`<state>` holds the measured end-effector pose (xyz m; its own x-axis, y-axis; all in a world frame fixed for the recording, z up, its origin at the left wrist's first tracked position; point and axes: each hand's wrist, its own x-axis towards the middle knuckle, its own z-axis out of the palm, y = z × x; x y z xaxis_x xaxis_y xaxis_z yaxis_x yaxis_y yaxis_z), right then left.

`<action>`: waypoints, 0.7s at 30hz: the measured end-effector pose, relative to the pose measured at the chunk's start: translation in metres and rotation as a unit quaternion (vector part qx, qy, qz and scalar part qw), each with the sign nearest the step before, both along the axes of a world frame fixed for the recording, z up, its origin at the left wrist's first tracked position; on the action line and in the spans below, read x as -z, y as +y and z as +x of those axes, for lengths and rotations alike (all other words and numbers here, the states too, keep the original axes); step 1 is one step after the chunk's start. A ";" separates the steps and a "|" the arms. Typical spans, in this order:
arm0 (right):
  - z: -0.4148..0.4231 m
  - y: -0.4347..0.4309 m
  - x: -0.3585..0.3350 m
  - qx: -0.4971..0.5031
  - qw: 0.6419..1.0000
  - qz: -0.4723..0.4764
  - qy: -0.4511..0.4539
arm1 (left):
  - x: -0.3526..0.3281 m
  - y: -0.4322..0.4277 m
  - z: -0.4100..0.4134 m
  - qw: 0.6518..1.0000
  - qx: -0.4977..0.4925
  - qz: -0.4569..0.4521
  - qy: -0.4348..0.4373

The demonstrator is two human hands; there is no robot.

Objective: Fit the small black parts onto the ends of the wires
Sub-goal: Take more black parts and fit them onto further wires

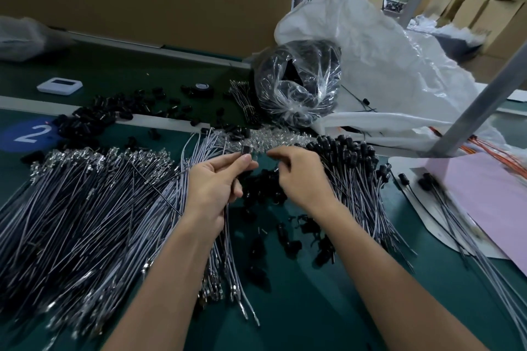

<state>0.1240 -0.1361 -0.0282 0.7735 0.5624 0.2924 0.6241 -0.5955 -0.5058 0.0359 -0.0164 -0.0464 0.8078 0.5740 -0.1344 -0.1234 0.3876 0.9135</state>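
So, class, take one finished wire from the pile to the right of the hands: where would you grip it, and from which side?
Probably by its black cap, coming from above at the pile's far end. The caps fan out in an exposed row there, while the grey wires below them overlap and cross, so a pinch lower down would likely catch several.

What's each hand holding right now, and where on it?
The left hand pinches a small black cylindrical part by its lower end, between thumb and forefinger; thin grey wires trail below the palm. For the right hand, it cannot be told.
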 end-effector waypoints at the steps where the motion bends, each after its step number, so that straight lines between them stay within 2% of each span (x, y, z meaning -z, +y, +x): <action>1: 0.002 0.008 -0.001 -0.015 0.999 -0.029 0.002 | 0.001 0.000 0.000 1.000 -0.003 0.002 -0.001; 4: 0.007 0.029 -0.002 -0.042 0.993 -0.112 0.003 | 0.002 0.000 0.002 1.000 -0.013 0.005 -0.009; 12: 0.016 0.045 -0.007 -0.022 0.985 -0.170 -0.027 | 0.004 -0.006 0.003 0.998 -0.023 0.061 -0.005; 16: 0.018 0.048 -0.008 -0.016 0.976 -0.212 -0.050 | 0.000 -0.009 0.002 0.998 -0.020 0.053 -0.022; 18: 0.019 0.041 -0.006 -0.014 0.987 -0.154 -0.033 | -0.002 -0.011 0.002 0.998 -0.009 0.045 -0.033; 21: 0.016 0.019 -0.001 0.018 0.997 0.064 0.033 | -0.003 -0.015 0.001 0.998 0.006 0.052 -0.042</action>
<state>0.1401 -0.1170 -0.0268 0.8125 0.4953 0.3074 0.5660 -0.5441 -0.6193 0.0369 -0.0316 -0.0430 0.8203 0.5718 -0.0065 -0.1968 0.2930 0.9356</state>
